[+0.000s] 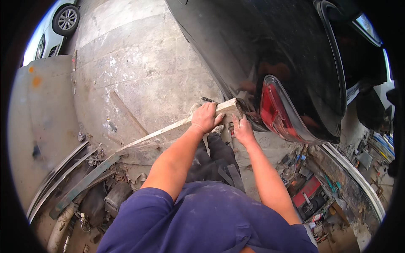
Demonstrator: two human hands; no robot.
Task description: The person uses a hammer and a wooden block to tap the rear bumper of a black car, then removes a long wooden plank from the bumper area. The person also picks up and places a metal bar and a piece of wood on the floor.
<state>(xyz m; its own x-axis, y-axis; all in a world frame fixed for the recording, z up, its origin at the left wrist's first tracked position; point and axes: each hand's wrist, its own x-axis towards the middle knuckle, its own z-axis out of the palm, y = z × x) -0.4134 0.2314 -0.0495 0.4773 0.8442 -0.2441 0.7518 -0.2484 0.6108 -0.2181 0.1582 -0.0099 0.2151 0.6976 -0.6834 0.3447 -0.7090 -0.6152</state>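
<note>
A long pale wooden beam [175, 127] runs slantwise in front of me. Its right end meets the rear corner of a black car [236, 55], just left of the red tail light [274, 107]. My left hand [206, 118] is closed over the beam's top edge, a short way from that end. Against the near face, close to the end, my right hand [244, 131] grips with thumb and fingers, lower than the left. The beam hides part of the fingers of both hands. Whether the beam's end touches the car's panel or stops just short, I cannot tell.
A white car [52, 31] stands at the far left, behind a large grey panel [44, 97]. Metal strips [59, 177] and a grey cylinder [118, 196] lie at lower left. Tools and a red box [306, 192] clutter the lower right. A thin wooden strip [128, 113] lies on the concrete.
</note>
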